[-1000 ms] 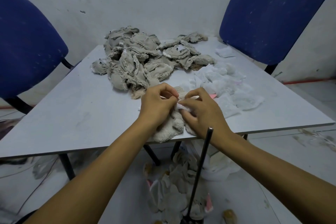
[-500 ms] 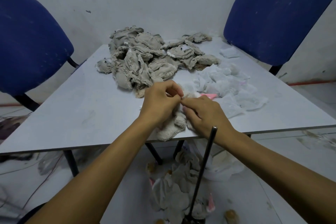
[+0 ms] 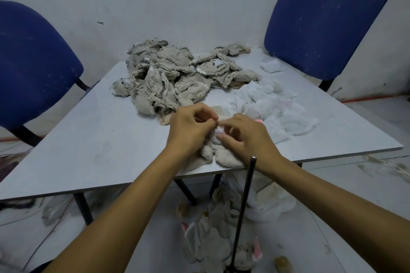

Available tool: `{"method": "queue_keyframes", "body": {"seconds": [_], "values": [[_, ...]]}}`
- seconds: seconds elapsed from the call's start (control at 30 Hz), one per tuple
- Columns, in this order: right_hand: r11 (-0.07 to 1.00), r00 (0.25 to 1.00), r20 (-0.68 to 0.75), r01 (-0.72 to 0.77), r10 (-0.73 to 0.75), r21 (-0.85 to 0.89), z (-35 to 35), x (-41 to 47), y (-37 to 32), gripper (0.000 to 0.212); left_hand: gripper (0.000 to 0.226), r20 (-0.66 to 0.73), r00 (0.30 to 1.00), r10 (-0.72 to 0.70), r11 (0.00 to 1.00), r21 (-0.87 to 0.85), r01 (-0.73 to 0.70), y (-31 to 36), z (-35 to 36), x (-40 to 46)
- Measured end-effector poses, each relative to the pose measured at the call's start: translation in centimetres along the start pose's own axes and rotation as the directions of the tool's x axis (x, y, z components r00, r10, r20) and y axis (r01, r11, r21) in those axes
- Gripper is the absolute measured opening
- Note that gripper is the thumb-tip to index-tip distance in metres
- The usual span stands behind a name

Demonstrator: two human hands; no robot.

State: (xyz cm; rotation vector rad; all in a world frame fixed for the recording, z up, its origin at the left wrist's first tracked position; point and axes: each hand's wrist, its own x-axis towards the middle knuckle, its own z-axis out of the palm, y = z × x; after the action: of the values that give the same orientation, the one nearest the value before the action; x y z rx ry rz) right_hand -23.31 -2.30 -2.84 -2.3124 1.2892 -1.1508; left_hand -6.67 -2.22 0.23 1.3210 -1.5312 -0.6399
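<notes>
Your left hand (image 3: pixel 190 127) and right hand (image 3: pixel 247 137) both pinch the plush skin (image 3: pixel 226 158) at the table's (image 3: pixel 88 139) near edge. Next, probably: tease its white tuft (image 3: pixel 219 129) through.

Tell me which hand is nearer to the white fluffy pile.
Right. The right hand lies just beside the white fluffy pile; the left hand is farther left, near the beige fabric heap. Both pinch a plush piece.

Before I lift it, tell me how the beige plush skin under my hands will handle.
The beige plush skin lies crumpled and flat at the table edge, so it will probably droop limply. It looks unstuffed, hence likely light. Its fuzzy pile should give the left hand and right hand sure grip.
</notes>
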Motion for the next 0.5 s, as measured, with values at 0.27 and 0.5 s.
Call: {"method": "queue_keyframes", "body": {"seconds": [0.27,0.5], "values": [[0.996,0.980,0.179,-0.077,0.086,-0.052,0.0,0.5,-0.4,0.018,0.031,-0.016,0.999,-0.042,0.999,0.001,0.042,-0.2,-0.4,-0.3],[0.916,0.976,0.197,-0.004,0.091,-0.401,1.8,0.5,-1.3,0.019,0.030,0.011,0.999,0.052,0.998,0.034,-0.052,0.0,-0.4,-0.5]]}}
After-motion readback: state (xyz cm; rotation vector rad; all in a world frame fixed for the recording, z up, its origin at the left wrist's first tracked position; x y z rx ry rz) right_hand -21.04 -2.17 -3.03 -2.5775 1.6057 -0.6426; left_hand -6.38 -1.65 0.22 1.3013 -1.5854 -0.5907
